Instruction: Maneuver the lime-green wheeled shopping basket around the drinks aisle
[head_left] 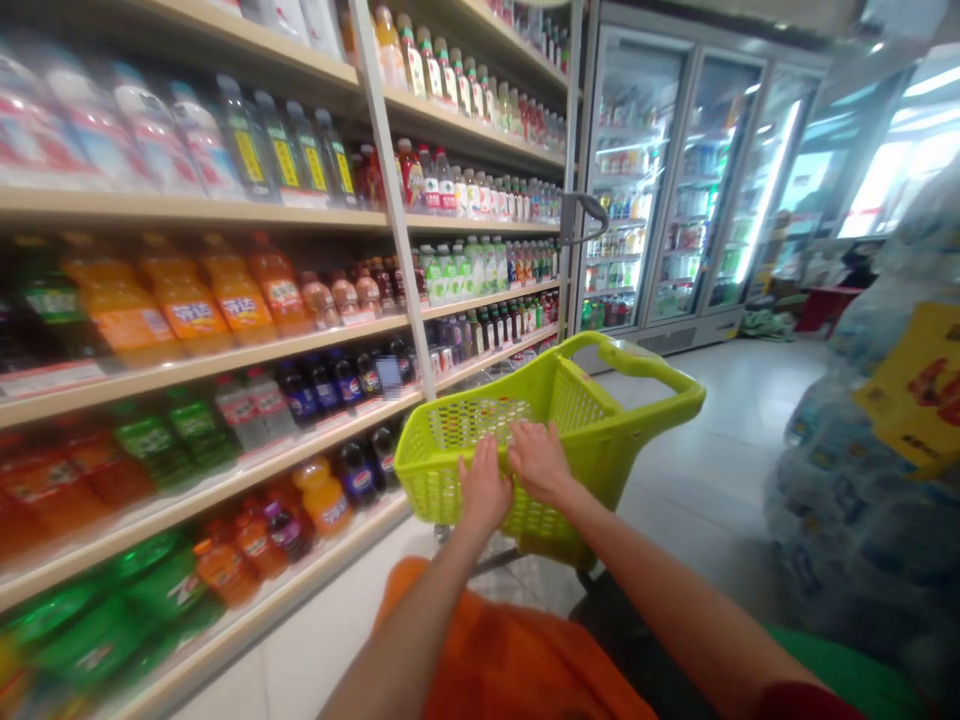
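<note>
A lime-green plastic shopping cart (592, 490) stands in front of me, its handle at the far right end. My left hand (486, 490) is closed over the near rim of its basket. Just to the right, my right hand (538, 462) grips the same rim, the two hands almost side by side. The fingertips bend over the edge, and the thumbs are partly hidden. Slotted walls of the basket show beyond my fingers. Below my arms is orange clothing (517, 655).
Shelves (225, 355) of bottled drinks line the left side, close to the cart. Glass-door fridges (637, 180) stand at the back. Wrapped water bottles (840, 480) with a yellow sign (919, 390) are stacked on the right. Pale tiled floor (690, 430) runs between.
</note>
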